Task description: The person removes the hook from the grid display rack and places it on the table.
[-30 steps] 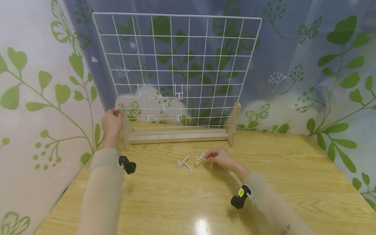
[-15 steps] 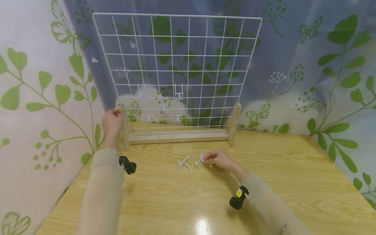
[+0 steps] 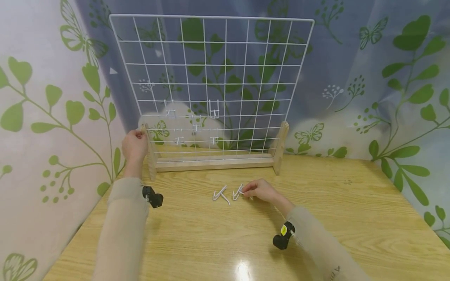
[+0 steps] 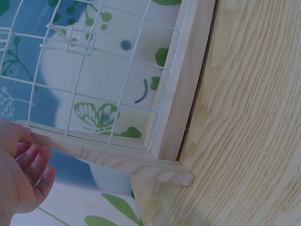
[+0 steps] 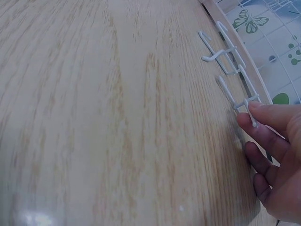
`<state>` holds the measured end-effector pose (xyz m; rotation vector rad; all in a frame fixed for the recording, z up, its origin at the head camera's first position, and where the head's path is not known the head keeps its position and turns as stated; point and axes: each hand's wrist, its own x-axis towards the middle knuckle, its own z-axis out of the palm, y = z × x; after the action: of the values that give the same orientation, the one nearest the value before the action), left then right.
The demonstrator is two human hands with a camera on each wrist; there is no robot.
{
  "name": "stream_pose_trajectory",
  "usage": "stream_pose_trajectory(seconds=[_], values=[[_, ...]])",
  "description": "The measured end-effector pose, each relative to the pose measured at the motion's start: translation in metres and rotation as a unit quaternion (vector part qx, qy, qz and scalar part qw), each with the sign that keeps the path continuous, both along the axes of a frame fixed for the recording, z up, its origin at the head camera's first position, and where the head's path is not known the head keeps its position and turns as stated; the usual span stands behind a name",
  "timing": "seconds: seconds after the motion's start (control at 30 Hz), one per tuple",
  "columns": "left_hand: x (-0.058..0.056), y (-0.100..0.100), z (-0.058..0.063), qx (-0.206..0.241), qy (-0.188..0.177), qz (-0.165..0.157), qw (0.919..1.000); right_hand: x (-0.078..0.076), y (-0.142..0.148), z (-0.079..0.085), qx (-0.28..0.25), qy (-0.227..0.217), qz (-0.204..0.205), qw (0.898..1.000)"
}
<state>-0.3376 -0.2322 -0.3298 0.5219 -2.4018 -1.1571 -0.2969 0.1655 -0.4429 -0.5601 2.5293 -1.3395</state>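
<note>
My right hand (image 3: pixel 261 190) pinches a white wire hook (image 3: pixel 237 192) between thumb and forefinger, low over the table. In the right wrist view, this hook (image 5: pixel 228 92) is close to a second white wire hook (image 5: pixel 220 54). That other hook (image 3: pixel 220 194) lies on the table to its left in the head view. At the far left, my left hand (image 3: pixel 135 146) grips the top of the stand's wooden upright (image 3: pixel 151 156). The left wrist view shows its fingertips at the upright's end (image 4: pixel 84 150), the other fingers loosely curled. A white wire grid panel (image 3: pixel 215 84) stands in this wooden stand.
Several white hooks hang on the grid's lower left part, one of them a hook (image 3: pixel 214 113) near the middle. The wooden base bar (image 3: pixel 214 167) runs along the back of the wood-grain table (image 3: pixel 197 242). A leaf-patterned cloth (image 3: pixel 351 78) covers the walls behind.
My right hand has shifted slightly left, bringing its hook closer to the lying one and turning it a little. The left hand stays at the upright.
</note>
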Motion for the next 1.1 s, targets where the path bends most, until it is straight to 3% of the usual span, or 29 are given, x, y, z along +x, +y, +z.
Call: stream_pose_trajectory(seconds=[0.3, 0.43, 0.7, 1.1], values=[[0.001, 0.0, 0.001, 0.002, -0.004, -0.001, 1.0, -0.002, 0.001, 0.001, 0.022, 0.011, 0.002, 1.0], [0.001, 0.0, 0.001, 0.002, -0.007, -0.005, 1.0, -0.006, 0.002, 0.008, 0.043, 0.025, -0.027, 0.998], [0.0, -0.001, 0.001, -0.003, -0.003, -0.004, 1.0, -0.019, -0.001, 0.043, -0.02, 0.041, -0.052, 0.998], [-0.001, -0.002, 0.0, -0.001, -0.016, -0.012, 0.9998, -0.031, -0.018, 0.091, -0.059, 0.039, -0.072, 0.995]])
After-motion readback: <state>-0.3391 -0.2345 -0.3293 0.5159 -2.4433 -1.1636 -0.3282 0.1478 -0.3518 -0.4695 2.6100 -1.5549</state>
